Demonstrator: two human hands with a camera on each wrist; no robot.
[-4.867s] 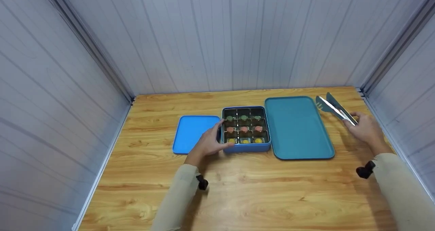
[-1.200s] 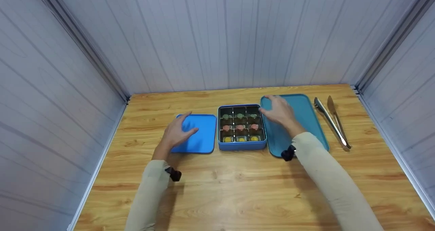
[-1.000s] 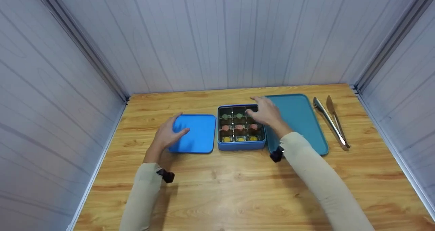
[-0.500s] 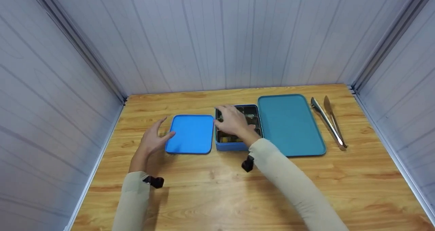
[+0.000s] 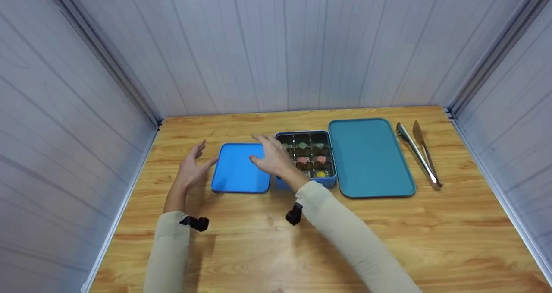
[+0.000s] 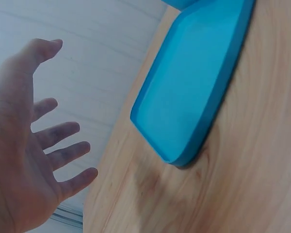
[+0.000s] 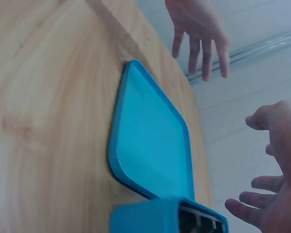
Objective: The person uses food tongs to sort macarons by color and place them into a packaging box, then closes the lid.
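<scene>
My left hand (image 5: 191,172) hovers just left of the blue lid (image 5: 241,168), its fingers spread and holding nothing. In the left wrist view that hand (image 6: 29,131) is apart from the lid (image 6: 184,82), which lies on the table with its rim up. Over the lid's right side and the left edge of the blue box (image 5: 305,182) is my right hand (image 5: 272,157), also spread and holding nothing. The box has a dark divided insert with green, pink and yellow pieces; my right hand hides part of its left column. In the right wrist view, the lid (image 7: 150,131) lies between both hands.
A teal tray (image 5: 373,159) lies against the box's right side. Farther right, metal tongs (image 5: 418,155) rest on the wooden table (image 5: 258,250). Pale panel walls (image 5: 276,47) stand at the back and both sides.
Earlier the right hand held the tongs; they now lie right of the tray. That hand has swept left over the tray and box to the lid. The left hand has left the box, moving left.
</scene>
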